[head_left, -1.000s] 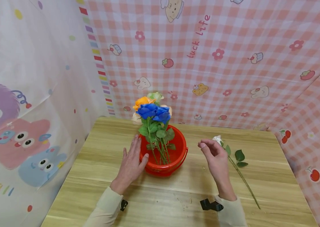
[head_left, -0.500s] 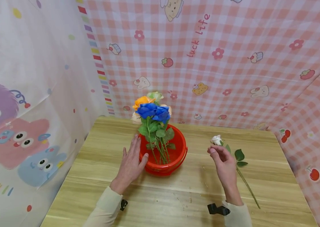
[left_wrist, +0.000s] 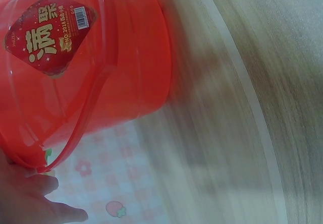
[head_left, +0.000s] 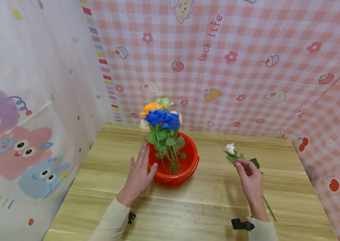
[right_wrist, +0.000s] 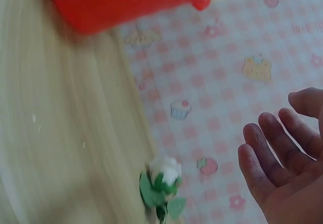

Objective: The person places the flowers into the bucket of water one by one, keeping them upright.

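Observation:
A red bucket [head_left: 174,180] stands on the table with several artificial roses in it, among them blue roses [head_left: 171,121] and an orange rose [head_left: 151,107]. My left hand [head_left: 138,174] rests against the bucket's left rim, fingers extended. In the left wrist view, its fingers [left_wrist: 38,183] lie beside the bucket's handle [left_wrist: 83,125]. On the right lies a single white rose [head_left: 230,149], its stem running toward the table's front. My right hand [head_left: 250,180] is over that stem, covering part of it. The right wrist view shows its fingers [right_wrist: 262,166] loosely bent, thumb apart, nothing between them.
Water drops [head_left: 202,212] dot the wooden table [head_left: 97,187] in front of the bucket. A pink checked cloth [head_left: 248,77] hangs behind and at the right, and a white cartoon cloth [head_left: 52,83] at the left. Both wrists wear black straps.
My right hand has moved right and toward me, from beside the white rose's bloom to over its stem, uncovering the bloom. The left hand has stayed on the bucket.

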Available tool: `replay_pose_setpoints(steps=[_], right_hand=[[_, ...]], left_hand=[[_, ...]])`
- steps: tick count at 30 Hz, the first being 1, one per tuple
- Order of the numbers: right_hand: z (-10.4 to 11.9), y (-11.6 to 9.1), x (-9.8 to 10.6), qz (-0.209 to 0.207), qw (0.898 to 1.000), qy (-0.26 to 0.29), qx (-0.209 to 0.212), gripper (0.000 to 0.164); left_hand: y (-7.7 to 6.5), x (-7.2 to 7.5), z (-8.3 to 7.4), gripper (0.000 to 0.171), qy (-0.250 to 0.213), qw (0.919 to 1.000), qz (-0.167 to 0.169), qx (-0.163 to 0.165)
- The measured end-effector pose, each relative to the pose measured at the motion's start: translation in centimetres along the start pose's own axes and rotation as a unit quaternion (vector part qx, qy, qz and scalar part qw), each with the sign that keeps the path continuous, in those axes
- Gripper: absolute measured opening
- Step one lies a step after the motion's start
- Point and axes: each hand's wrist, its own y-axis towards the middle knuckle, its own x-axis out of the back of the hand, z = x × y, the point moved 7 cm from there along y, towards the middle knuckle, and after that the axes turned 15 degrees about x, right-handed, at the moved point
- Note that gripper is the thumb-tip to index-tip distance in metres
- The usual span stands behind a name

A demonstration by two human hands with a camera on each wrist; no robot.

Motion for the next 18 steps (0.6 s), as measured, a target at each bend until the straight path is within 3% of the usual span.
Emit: replay_pose_setpoints(steps=[9,18], right_hand=[[-1.8,-0.2,2.3,0.036,0.997,-0.071,-0.024,0.03],[-3.7,0.3,4.9,0.074,0.988,-0.131,-0.02,0.034]], left_hand=[[0.0,-0.1,0.0,0.072,-0.001,1.0,-0.003,-0.002],[0.0,0.0,0.1,0.071,-0.002,1.0,0.006,0.004]])
